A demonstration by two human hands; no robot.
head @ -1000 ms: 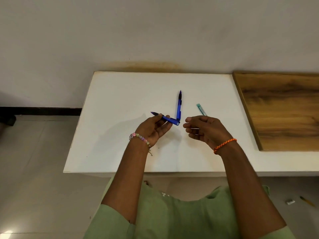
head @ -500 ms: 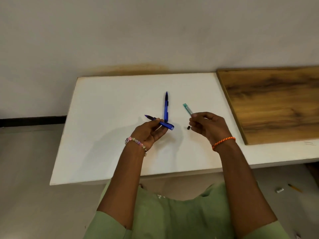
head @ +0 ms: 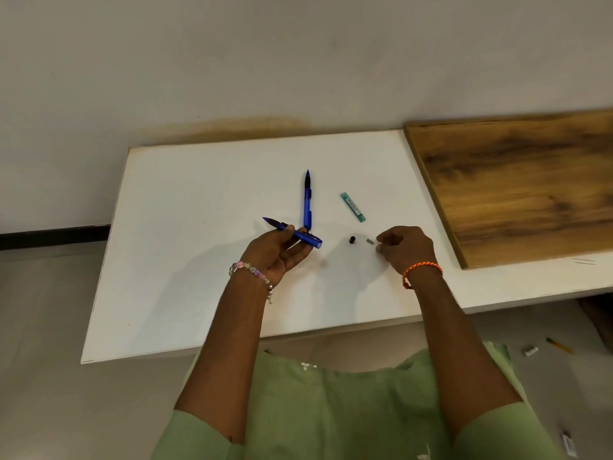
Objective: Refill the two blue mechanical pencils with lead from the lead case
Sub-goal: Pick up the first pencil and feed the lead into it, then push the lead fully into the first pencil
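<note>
Both forearms reach forward over the table edge. The left hand (head: 278,250) is turned palm up, its thumb and curled fingers gripping one blue pencil (head: 293,233). The right hand (head: 406,248) is lowered, knuckles up, fingertips bent together near the surface; whether they pinch something is not clear.

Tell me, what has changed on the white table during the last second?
The right hand moved right and set down a small black cap and a small grey piece on the white table. The left hand still holds one blue mechanical pencil; the other blue pencil and the green lead case stayed put.
</note>
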